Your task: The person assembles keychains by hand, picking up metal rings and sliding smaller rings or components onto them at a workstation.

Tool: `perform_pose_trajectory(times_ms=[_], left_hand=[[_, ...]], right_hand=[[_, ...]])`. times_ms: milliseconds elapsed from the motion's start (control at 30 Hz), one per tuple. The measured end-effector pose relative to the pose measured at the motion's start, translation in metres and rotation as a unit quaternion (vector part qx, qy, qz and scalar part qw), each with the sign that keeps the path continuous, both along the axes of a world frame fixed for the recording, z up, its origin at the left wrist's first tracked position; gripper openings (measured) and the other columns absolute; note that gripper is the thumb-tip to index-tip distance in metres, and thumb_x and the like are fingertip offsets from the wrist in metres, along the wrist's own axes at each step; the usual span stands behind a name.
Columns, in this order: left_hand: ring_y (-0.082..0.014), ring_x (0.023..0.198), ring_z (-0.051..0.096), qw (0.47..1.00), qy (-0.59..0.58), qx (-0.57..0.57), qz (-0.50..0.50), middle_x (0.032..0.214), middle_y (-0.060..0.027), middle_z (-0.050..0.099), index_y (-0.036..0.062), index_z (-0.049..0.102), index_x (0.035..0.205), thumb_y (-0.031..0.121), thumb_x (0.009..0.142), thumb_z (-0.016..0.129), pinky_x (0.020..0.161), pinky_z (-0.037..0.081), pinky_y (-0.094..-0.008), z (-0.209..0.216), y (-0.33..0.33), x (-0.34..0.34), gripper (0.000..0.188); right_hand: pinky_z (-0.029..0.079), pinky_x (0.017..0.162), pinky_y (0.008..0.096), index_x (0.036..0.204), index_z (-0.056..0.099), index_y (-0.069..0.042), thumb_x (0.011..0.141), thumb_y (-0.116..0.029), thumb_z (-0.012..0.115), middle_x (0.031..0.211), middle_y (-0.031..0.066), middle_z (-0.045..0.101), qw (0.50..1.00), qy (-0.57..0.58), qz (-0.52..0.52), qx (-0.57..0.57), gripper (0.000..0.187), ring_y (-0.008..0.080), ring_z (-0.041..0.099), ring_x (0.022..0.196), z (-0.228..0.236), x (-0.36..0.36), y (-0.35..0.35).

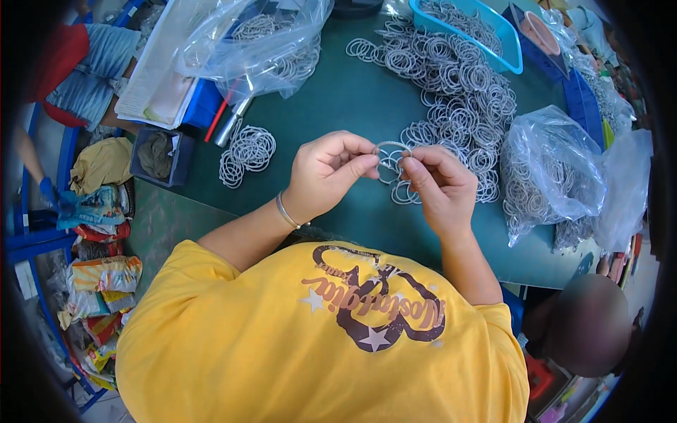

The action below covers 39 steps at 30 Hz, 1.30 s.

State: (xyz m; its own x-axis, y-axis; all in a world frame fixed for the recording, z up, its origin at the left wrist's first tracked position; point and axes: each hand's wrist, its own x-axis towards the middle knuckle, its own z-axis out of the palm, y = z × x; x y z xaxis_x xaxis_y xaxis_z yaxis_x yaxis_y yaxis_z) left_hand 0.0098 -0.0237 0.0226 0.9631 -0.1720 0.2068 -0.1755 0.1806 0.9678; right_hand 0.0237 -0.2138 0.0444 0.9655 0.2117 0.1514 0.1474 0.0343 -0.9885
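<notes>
A thin silvery metal ring (393,144) is held up between my two hands over the green tabletop. My left hand (331,168) pinches its left side between thumb and fingers. On the opposite side, my right hand (441,182) pinches it the same way. Just beyond and to the right spreads a large heap of similar metal rings (469,99), partly hidden behind my right hand. To the left of my left hand lies a smaller pile of rings (247,151), apart from the heap.
At the back, a light-blue basket (518,60) holds more rings. Clear plastic bags of rings stand at right (550,169) and far left (261,56). A red pen (217,120) and a metal tube (233,123) lie near a grey bin (185,158). Other people are at both sides.
</notes>
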Motion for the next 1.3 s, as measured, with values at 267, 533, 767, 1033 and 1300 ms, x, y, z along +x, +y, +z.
perform_pose_trajectory(times_ms=[267, 533, 767, 1033, 1300], left_hand=[[-0.0182, 0.070, 0.063, 0.939, -0.249, 0.227, 0.072, 0.078, -0.0104, 0.064, -0.0013, 0.065, 0.086, -0.003, 0.076, 0.068, 0.061, 0.049, -0.0241, 0.010, -0.006, 0.006, 0.011], [-0.0147, 0.069, 0.062, 0.994, -0.012, 0.104, 0.013, 0.080, -0.0067, 0.064, -0.0011, 0.064, 0.088, 0.000, 0.078, 0.067, 0.061, 0.049, -0.0243, 0.004, -0.008, 0.000, 0.011], [-0.0179, 0.075, 0.067, 0.997, 0.033, -0.027, -0.058, 0.087, -0.0117, 0.066, -0.0060, 0.064, 0.096, 0.002, 0.088, 0.058, 0.068, 0.055, -0.0256, 0.003, -0.005, 0.003, 0.013], [-0.0191, 0.082, 0.067, 0.986, 0.113, -0.096, -0.074, 0.092, -0.0153, 0.065, -0.0059, 0.053, 0.108, -0.003, 0.086, 0.058, 0.072, 0.056, -0.0279, -0.017, -0.011, 0.005, 0.022], [-0.0205, 0.075, 0.065, 0.965, -0.181, 0.175, 0.077, 0.083, -0.0102, 0.066, 0.0020, 0.066, 0.082, -0.006, 0.071, 0.068, 0.066, 0.051, -0.0278, 0.006, -0.002, 0.010, 0.014]], right_hand=[[0.042, 0.053, 0.0226, 0.091, 0.067, -0.001, 0.076, 0.002, 0.069, 0.074, 0.0069, 0.061, 0.969, -0.204, -0.039, -0.136, 0.015, 0.0130, 0.056, 0.062, -0.009, -0.009, -0.009], [0.045, 0.056, 0.0240, 0.092, 0.066, 0.001, 0.078, 0.001, 0.068, 0.080, 0.0092, 0.064, 0.974, -0.168, -0.045, -0.144, 0.015, 0.0147, 0.059, 0.066, -0.018, -0.016, -0.015], [0.047, 0.061, 0.0240, 0.093, 0.064, 0.004, 0.073, 0.004, 0.070, 0.083, 0.0120, 0.063, 0.929, -0.302, -0.054, -0.208, 0.020, 0.0185, 0.061, 0.071, -0.014, -0.015, -0.014], [0.049, 0.065, 0.0264, 0.103, 0.059, 0.005, 0.072, 0.009, 0.069, 0.088, 0.0142, 0.063, 0.955, -0.263, 0.000, -0.137, 0.033, 0.0193, 0.061, 0.074, -0.012, -0.021, -0.011], [0.050, 0.065, 0.0300, 0.098, 0.063, 0.003, 0.068, 0.013, 0.067, 0.086, 0.0138, 0.063, 0.947, -0.280, -0.003, -0.157, 0.032, 0.0232, 0.062, 0.074, -0.012, -0.022, -0.015]])
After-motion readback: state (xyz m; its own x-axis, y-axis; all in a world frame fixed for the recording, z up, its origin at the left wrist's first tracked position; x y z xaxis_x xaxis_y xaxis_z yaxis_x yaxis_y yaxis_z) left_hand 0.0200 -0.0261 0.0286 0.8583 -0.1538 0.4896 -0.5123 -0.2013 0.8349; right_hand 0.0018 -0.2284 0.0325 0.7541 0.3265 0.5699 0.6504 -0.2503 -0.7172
